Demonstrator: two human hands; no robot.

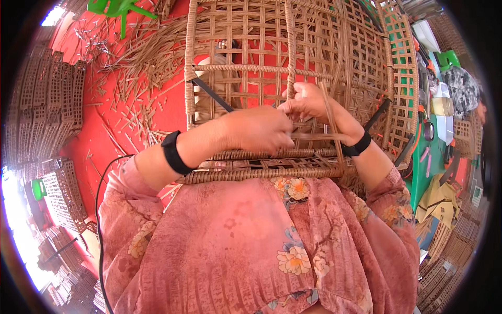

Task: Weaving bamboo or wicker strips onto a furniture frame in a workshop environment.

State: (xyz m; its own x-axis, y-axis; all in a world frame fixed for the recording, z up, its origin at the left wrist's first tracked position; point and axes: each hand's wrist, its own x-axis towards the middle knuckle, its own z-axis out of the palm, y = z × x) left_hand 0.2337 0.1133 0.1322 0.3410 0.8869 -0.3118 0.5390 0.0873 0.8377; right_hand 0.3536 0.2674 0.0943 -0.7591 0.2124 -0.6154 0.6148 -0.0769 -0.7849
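A large brown wicker basket frame (251, 68), with open woven sides and wrapped rods, lies before me. My left hand (259, 128) is closed, its fingers curled and slightly blurred, above the near side of the frame. From those fingers a flat brown wicker strip (319, 137) stretches right toward my right wrist. My right hand (308, 102) is closed around the lower end of the wrapped middle rod (291, 47), with its fingertips partly hidden. A second, upright strip (330, 112) crosses in front of my right hand. Dark bands circle both wrists.
Loose strips and cut scraps (151, 68) litter the red floor (117, 152) at the left. A green stool (120, 9) stands at the far left. Woven panels (44, 99) are stacked along the left edge. On the right, a green table (421, 172) carries jars, tape and tools.
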